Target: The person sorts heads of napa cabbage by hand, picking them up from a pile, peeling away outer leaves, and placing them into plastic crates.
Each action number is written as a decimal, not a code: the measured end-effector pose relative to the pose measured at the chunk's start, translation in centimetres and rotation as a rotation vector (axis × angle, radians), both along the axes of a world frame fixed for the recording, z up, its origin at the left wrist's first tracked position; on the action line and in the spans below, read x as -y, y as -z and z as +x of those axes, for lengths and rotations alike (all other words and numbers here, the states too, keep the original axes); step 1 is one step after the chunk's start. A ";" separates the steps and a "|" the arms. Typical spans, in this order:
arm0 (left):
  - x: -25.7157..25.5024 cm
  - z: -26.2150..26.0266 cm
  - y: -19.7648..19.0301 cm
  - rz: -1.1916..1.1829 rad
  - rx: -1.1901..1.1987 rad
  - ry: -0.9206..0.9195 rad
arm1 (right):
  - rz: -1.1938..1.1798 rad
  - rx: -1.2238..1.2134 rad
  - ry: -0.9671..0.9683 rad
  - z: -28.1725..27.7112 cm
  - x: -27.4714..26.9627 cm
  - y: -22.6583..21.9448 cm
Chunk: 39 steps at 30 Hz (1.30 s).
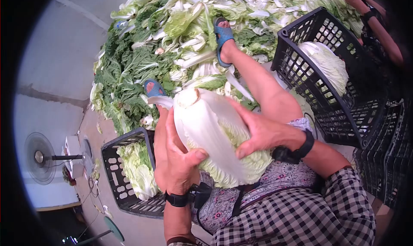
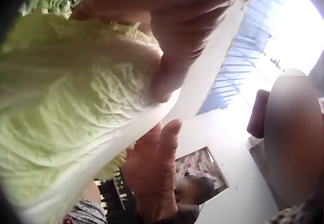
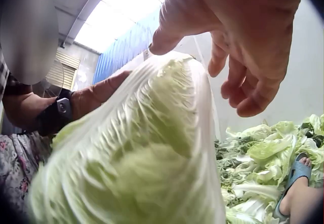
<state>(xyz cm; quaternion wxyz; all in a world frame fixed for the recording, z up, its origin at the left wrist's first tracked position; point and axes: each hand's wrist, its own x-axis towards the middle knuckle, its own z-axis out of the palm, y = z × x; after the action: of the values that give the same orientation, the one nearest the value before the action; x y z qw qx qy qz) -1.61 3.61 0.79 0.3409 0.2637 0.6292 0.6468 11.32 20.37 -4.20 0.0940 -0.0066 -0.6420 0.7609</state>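
A large napa cabbage (image 1: 219, 138) with white outer ribs is held above the lap, its cut stem end tilted away from the body. My left hand (image 1: 178, 155) grips its left side, the thumb (image 2: 167, 79) lying over the leaves and the fingers behind. At its right side is my right hand (image 1: 269, 132), thumb and fingers spread apart. In the right wrist view that hand's loosely bent fingers (image 3: 248, 89) stand off the leaves, while the thumb reaches close to the cabbage's top edge. A loose white leaf stalk (image 1: 160, 101) sticks out beside the stem end.
Loose cabbage leaves (image 1: 189, 39) heap around the sandalled feet. A black crate (image 1: 292, 61) with a cabbage (image 1: 327, 65) stands at right, and another crate (image 1: 114, 168) with a cabbage (image 1: 137, 170) at left. A fan (image 1: 39, 157) is at far left. Another person's arm (image 1: 383, 30) shows upper right.
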 end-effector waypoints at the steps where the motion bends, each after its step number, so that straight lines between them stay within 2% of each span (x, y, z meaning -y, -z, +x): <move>1: -0.2 0.5 -0.2 -0.015 0.023 -0.012 | -0.090 0.016 0.005 0.0 0.4 0.1; 3: -0.2 1.1 -0.9 -0.055 0.060 -0.047 | -0.280 0.035 0.006 -0.3 1.0 0.3; 4: 0.0 0.7 -0.9 -0.118 -0.087 -0.005 | -0.274 0.024 0.048 -0.6 1.3 0.1; 6: 0.7 0.2 -0.4 -0.230 -0.331 0.058 | -0.237 0.013 0.170 -0.7 1.0 -0.7; 8: 0.7 1.3 0.2 -0.325 -0.317 -0.027 | 0.014 -0.020 0.204 -0.8 1.1 -1.5; 11: 1.6 1.5 0.5 -0.366 -0.277 -0.179 | 0.089 -0.148 0.125 -0.8 1.4 -1.3; 13: 2.8 1.0 0.1 -0.265 -0.272 -0.211 | 0.092 -0.246 0.116 -0.7 0.3 -1.4; 14: 3.6 1.0 0.7 -0.333 -0.446 -0.251 | 0.089 -0.298 0.101 -0.7 0.0 -1.5; 15: 4.4 0.8 1.9 -0.397 -0.624 -0.294 | 0.040 -0.243 0.015 -0.6 -0.2 -1.2; 17: 5.5 0.8 2.7 -0.430 -0.828 -0.317 | -0.054 -0.137 -0.152 0.3 -0.8 -0.5; 18: 6.0 0.8 2.9 -0.400 -0.848 -0.295 | -0.170 -0.116 -0.196 0.9 -0.4 -0.5; 21: 5.8 1.4 3.5 -0.418 -0.760 -0.213 | -0.179 0.047 -0.136 2.3 0.0 -0.5; 22: 4.7 1.8 2.5 -0.456 -0.715 -0.189 | -0.347 0.095 -0.114 2.7 -0.3 -1.2; 25: 1.0 1.9 0.7 -0.166 -0.496 -0.033 | -0.543 -0.044 0.120 3.4 -0.6 -2.6; 27: -1.6 3.1 -1.2 0.077 -0.305 0.014 | -0.436 -0.210 0.327 5.0 -3.2 -5.0; 28: -1.1 2.2 -1.2 0.124 -0.319 0.129 | -0.376 -0.146 0.419 6.4 -4.8 -5.5; 31: 0.9 0.3 -0.9 -0.056 -0.239 0.128 | -0.198 -0.067 0.745 11.8 -9.7 -7.4; 33: 1.0 0.1 -0.9 -0.033 -0.201 0.061 | -0.107 -0.140 1.012 16.0 -12.4 -7.6; 35: 1.2 -0.7 -0.5 -0.033 -0.158 0.042 | 0.028 -0.212 1.127 19.3 -14.1 -9.4; 39: 0.6 -0.7 0.5 -0.044 -0.106 0.061 | 0.230 -0.061 1.323 24.8 -16.6 -9.1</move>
<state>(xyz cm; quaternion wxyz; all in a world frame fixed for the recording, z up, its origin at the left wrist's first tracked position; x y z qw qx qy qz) -2.31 3.04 0.27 0.3324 0.3089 0.6522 0.6072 36.11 36.98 4.90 0.5586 -0.3670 -0.5768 0.4698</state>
